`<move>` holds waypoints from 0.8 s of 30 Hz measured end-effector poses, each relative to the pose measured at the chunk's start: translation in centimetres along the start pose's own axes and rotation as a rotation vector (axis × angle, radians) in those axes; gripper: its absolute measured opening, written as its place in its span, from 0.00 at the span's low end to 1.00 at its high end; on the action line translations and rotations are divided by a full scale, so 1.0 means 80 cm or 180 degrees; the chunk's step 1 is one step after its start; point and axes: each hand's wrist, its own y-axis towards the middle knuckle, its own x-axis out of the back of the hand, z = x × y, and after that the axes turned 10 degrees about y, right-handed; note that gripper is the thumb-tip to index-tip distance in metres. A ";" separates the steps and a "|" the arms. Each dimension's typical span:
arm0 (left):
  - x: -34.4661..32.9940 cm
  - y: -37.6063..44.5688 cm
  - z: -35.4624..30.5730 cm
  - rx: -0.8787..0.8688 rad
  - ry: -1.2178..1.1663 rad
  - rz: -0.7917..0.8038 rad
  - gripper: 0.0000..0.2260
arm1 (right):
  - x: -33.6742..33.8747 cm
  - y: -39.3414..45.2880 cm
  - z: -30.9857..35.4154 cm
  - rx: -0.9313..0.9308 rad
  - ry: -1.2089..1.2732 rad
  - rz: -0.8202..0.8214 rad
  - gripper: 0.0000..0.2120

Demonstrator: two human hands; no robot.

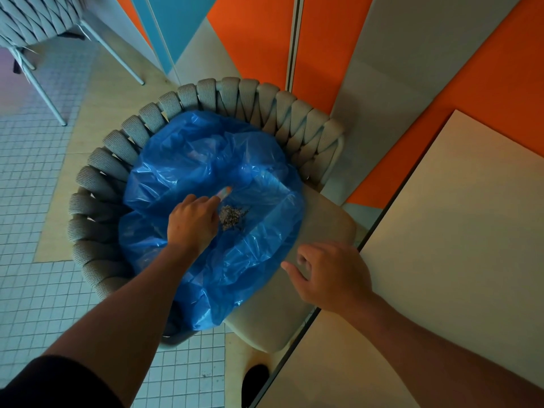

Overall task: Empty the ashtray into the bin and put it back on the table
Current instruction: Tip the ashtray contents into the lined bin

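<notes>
A blue bin bag [212, 184] lies spread open over the seat of a woven rope chair [123, 148], and everything else is told from it. The left hand [191, 222] reaches down over the middle of the bag, its grip closed round something with a pale, orange-tinted tip [226, 191] that sticks out beyond the fingers; this may be the ashtray, but the hand hides too much to tell. Just beside the knuckles, toward the bag's right side, a small heap of grey ash [232, 217] rests on the plastic. The right hand [332, 275] hovers off the bag's near right edge, above the chair's beige seat cushion [323, 219], fingers loosely spread and its grip empty, touching nothing that can be seen. Further right of the bag stands the pale bench [459, 219], its top bare where it shows. Left of the bag the floor is small white tiles [32, 178], and beyond the bag's far left stands a second rope chair [38, 19].
</notes>
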 end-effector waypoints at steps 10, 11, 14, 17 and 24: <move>-0.002 0.007 -0.002 0.0140 0.0152 0.0414 0.05 | 0.000 -0.001 0.000 -0.0004 0.0005 0.0013 0.17; -0.003 0.005 -0.002 0.0127 0.0170 0.0490 0.05 | 0.001 -0.001 0.000 -0.0007 0.0007 0.0020 0.17; -0.004 0.003 -0.003 0.0139 0.0137 0.0431 0.06 | 0.001 -0.001 0.001 -0.0001 0.0004 0.0004 0.18; -0.005 0.002 -0.004 0.0140 0.0161 0.0439 0.06 | 0.001 -0.002 0.000 -0.0001 0.0019 0.0021 0.18; 0.006 0.006 -0.005 0.0132 0.0072 0.0162 0.04 | 0.000 -0.001 -0.001 -0.0007 0.0032 0.0060 0.18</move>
